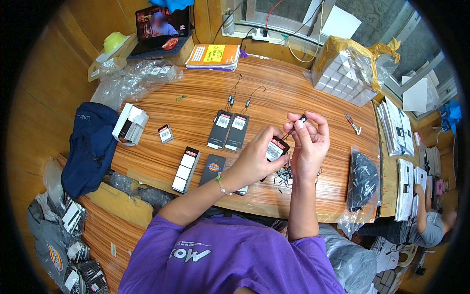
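Note:
My left hand [263, 151] grips a dark hang tag [275, 150] with a red-and-white label, its fingers wrapped round the edges. A black string runs up from the tag to my right hand [312, 142], which pinches the small black plastic piece [303, 118] on it between thumb and forefinger. Below the hands lies a loose pile of black strings [285, 174], partly hidden. Left of my left hand are strung tags [238, 128] with their cords stretched toward the far side. Nearer me sit a stack of dark tags [212, 167] and a stack with white labels [185, 169].
A small label stack [165, 134] and an open white box [133, 122] stand left, near a navy bag [88, 152]. Right are snips [350, 122], a plastic bag of black strings [363, 179] and wrapped white boxes [341, 78]. Notebooks [205, 58] and a screen [163, 24] stand behind; another person [431, 228] is far right.

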A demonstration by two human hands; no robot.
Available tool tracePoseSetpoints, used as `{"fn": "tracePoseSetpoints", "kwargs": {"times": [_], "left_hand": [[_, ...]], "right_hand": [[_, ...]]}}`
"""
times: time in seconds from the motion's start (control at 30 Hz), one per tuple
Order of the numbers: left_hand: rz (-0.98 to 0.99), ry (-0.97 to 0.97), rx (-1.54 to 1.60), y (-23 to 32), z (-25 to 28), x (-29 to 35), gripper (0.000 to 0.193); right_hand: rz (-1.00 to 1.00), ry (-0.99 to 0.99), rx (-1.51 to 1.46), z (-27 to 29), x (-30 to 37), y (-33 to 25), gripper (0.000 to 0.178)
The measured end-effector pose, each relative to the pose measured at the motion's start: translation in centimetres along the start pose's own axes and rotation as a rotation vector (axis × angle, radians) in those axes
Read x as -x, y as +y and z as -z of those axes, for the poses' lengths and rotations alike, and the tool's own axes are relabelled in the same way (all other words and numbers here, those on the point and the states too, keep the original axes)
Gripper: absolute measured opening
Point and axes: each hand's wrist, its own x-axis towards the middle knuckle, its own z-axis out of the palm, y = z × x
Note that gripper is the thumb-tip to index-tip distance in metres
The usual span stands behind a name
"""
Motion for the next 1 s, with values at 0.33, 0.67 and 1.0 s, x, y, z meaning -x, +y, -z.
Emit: {"fn": "tracePoseSetpoints", "kwargs": {"times": [0.33,0.67,1.0], "left_hand": [[-0.225,0.036,-0.083,0.5,1.0,-0.2,0.044],[0.078,-0.001,0.654,-1.1,3.5,-1.7,0.027],[0.395,-0.355,1.258,-3.2,4.9,-1.2,0.034]], "right_hand": [[0.053,0.032,-0.023,0.1,-0.6,-0.7,0.023],[-0.014,-0.024,-0.107,-1.1,-2.2,0.6,0.019],[-0.043,-0.057,-0.12,-2.2,-2.2,0.7,0.019]]}}
